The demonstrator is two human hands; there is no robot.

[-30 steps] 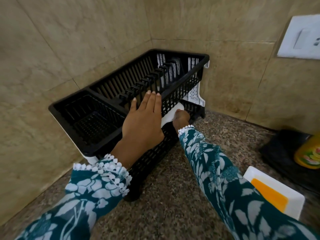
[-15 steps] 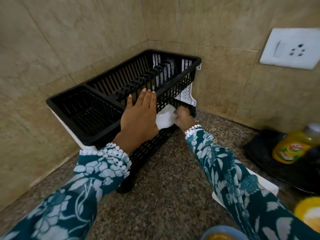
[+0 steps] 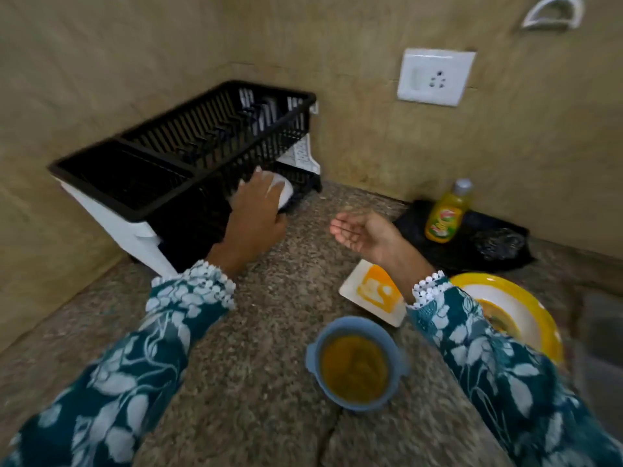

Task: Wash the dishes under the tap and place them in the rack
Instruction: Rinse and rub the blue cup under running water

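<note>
A black dish rack point(image 3: 188, 153) on a white base stands in the corner of the counter. My left hand point(image 3: 256, 214) is at the rack's front lower side. Its fingers lie over a white rounded piece point(image 3: 286, 192) that sticks out from under the rack, and its thumb is below that piece. My right hand point(image 3: 364, 234) hovers palm up over the counter, open and holding nothing. Three dirty dishes sit near me: a blue bowl point(image 3: 354, 365) with yellow residue, a white square plate point(image 3: 374, 294) with orange smears, and a yellow-rimmed plate point(image 3: 526, 318).
A yellow dish-soap bottle point(image 3: 445, 214) and a dark scrubber point(image 3: 502, 244) rest on a black tray point(image 3: 414, 220) by the back wall. A white wall socket point(image 3: 435, 77) is above them. The speckled granite counter point(image 3: 256, 365) runs to tiled walls at left and back.
My view has pulled back and down, bringing the dirty dishes into sight. My left hand dropped from the rack's rim to the white piece. My right hand let go of it and drew back, palm up.
</note>
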